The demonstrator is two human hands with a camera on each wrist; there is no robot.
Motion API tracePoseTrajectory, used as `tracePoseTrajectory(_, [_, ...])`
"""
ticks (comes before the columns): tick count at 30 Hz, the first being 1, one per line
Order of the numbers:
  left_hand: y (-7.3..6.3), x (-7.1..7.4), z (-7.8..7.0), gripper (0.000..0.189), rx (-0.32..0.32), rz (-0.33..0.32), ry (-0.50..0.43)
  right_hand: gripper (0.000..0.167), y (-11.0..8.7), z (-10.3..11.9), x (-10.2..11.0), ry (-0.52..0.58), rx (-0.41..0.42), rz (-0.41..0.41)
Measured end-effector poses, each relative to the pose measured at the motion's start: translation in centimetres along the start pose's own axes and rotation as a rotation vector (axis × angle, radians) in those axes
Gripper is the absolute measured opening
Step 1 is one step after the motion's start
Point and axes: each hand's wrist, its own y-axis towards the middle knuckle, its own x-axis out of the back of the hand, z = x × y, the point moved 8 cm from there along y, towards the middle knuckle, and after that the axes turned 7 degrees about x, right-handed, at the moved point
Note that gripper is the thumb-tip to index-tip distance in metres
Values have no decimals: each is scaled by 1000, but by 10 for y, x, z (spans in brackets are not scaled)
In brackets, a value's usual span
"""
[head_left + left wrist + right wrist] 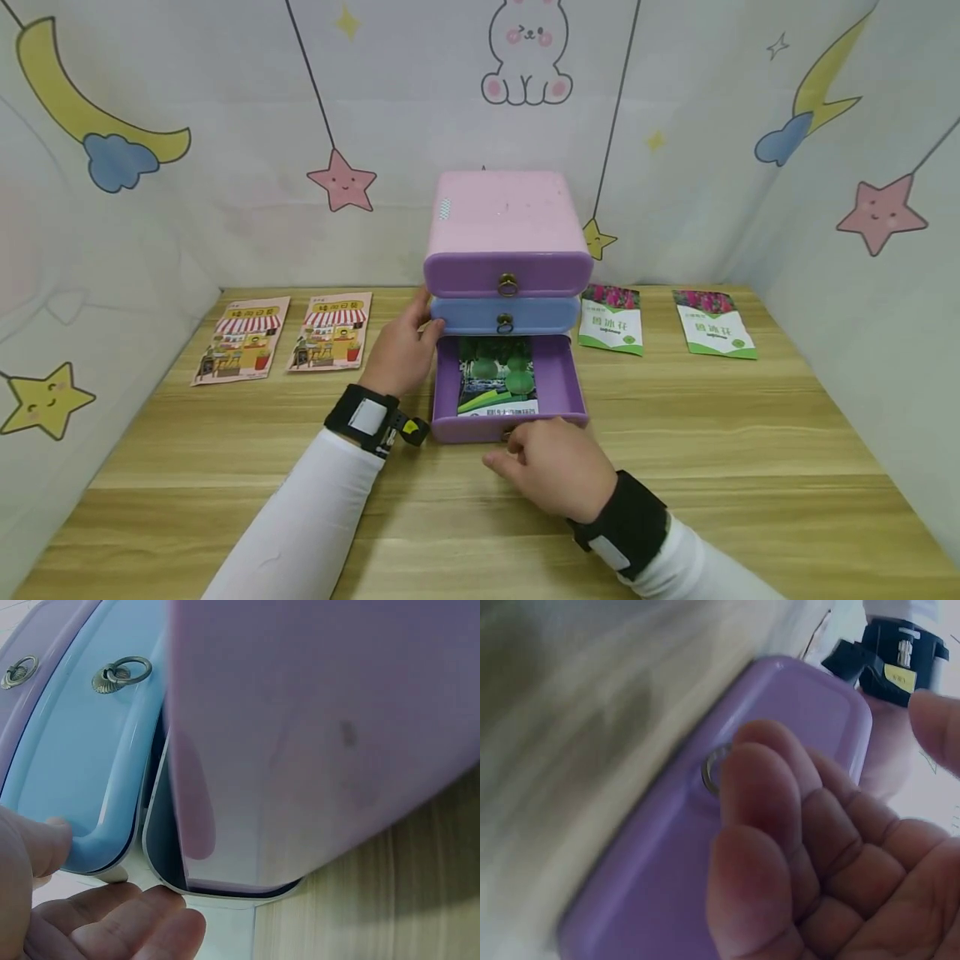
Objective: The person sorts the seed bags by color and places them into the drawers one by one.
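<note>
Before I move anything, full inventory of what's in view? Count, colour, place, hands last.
Cabinet: 1, pink top, table's back centre
Top drawer: 1, purple, shut
Middle drawer: 1, blue, shut
Bottom drawer: 1, purple, pulled out
Rings: 3, brass-coloured, one per drawer front
Drawer packet: 1, green and dark, in bottom drawer
Pink packets: 2, pink, left of cabinet
White-green packets: 2, pink flowers on top, right of cabinet
Table: 1, wood-grain, under everything
Backdrop: sheet count unclear, white with cartoon prints, behind and both sides
Wrist straps: 2, black, one per wrist
Sleeves: 2, white, both arms
Left hand: 1, bare, cabinet's left side, thumb on middle drawer
Right hand: 1, bare, at bottom drawer's front
</note>
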Motion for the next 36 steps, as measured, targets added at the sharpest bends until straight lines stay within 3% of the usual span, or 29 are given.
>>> tracePoseTrajectory(7, [1,-1,1,56,11,3,-9,37,2,-15,-14,209,-91,71])
tracePoseTrajectory(14, [0,-1,0,56,8,5,-13,44,-3,-34,-35,617,-242,174])
tracePoseTrajectory(19, [0,-1,-1,56,10,11,-18,52,-8,-41,-44,819,-319,195])
tracePoseTrajectory(28, [1,-3,3,55,19,2,-16,53,-9,-43,-56,1075,-391,164])
tracePoseTrajectory(36, [0,-2,2,56,18,-3,-9,45,-3,-47,-57,1130,-414,89])
